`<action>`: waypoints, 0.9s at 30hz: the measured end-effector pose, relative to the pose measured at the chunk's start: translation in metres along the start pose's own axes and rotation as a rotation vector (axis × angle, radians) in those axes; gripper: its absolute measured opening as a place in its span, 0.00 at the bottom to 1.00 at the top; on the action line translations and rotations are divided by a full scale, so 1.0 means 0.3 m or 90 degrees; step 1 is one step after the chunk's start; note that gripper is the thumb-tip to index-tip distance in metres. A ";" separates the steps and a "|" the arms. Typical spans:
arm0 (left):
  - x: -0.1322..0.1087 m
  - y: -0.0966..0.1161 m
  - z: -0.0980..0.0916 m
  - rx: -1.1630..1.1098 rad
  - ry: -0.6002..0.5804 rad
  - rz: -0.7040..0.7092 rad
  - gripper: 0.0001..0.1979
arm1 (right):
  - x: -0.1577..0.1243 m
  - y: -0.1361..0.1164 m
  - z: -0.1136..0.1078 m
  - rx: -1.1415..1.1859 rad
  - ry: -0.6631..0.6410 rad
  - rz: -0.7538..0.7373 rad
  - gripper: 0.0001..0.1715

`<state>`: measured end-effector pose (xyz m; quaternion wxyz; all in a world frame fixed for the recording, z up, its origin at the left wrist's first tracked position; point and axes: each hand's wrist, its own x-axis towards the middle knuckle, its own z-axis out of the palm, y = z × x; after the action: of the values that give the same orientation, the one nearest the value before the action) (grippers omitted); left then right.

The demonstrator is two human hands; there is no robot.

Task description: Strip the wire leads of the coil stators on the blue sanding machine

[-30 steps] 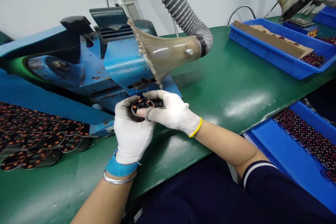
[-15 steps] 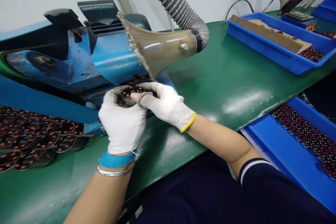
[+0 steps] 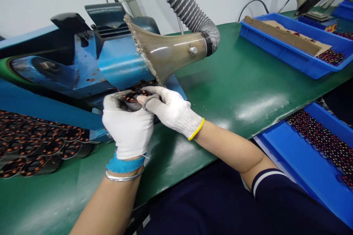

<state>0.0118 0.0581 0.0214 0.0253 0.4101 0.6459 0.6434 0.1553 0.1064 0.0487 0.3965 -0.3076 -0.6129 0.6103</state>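
A motor stator (image 3: 134, 99) with copper windings and a dark metal ring sits between both gloved hands, just under the blue machine (image 3: 118, 60). My left hand (image 3: 127, 125), in a white glove, is closed around its left and near side. From the right, my right hand (image 3: 171, 108) grips the upper edge; its thumb tip is bare and rests at the front rim. A thin copper wire sticks out to the left above my left fingers. The far side of the stator is hidden by the machine's shadow and my fingers.
A funnel-shaped suction hood (image 3: 171, 53) with a grey hose (image 3: 190, 3) hangs over the hands. Many similar stators (image 3: 41, 163) are stacked at left. Blue trays (image 3: 281, 53) stand on the green table (image 3: 215, 80) and at lower right (image 3: 300, 158).
The stator and my left hand have shifted slightly left and tilted. A loose copper wire now shows at the left. My right hand keeps its grip.
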 end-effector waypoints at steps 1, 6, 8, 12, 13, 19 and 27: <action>0.004 0.000 0.001 0.015 0.006 0.001 0.21 | 0.000 -0.003 0.000 0.002 -0.015 0.009 0.33; 0.011 0.012 0.007 0.096 0.016 -0.025 0.20 | 0.009 -0.005 0.001 0.001 -0.033 0.045 0.31; 0.010 0.018 0.008 0.117 0.018 -0.029 0.20 | 0.010 -0.004 0.007 0.000 -0.022 0.041 0.29; 0.009 0.022 0.007 0.147 0.026 -0.015 0.20 | 0.009 -0.006 0.019 0.047 -0.024 0.037 0.27; 0.009 0.022 0.007 0.151 0.026 -0.010 0.20 | 0.010 -0.007 0.020 0.061 -0.024 0.037 0.26; 0.018 0.024 0.020 0.126 0.021 -0.005 0.22 | 0.020 0.009 0.013 0.048 -0.011 0.020 0.27; -0.126 -0.034 -0.120 0.067 0.046 0.078 0.31 | -0.062 0.087 0.023 -0.046 -0.093 -0.143 0.42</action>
<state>0.0118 0.0094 0.0001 -0.0591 0.4259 0.6530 0.6235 0.1560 0.0886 0.0212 0.4053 -0.2062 -0.6923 0.5604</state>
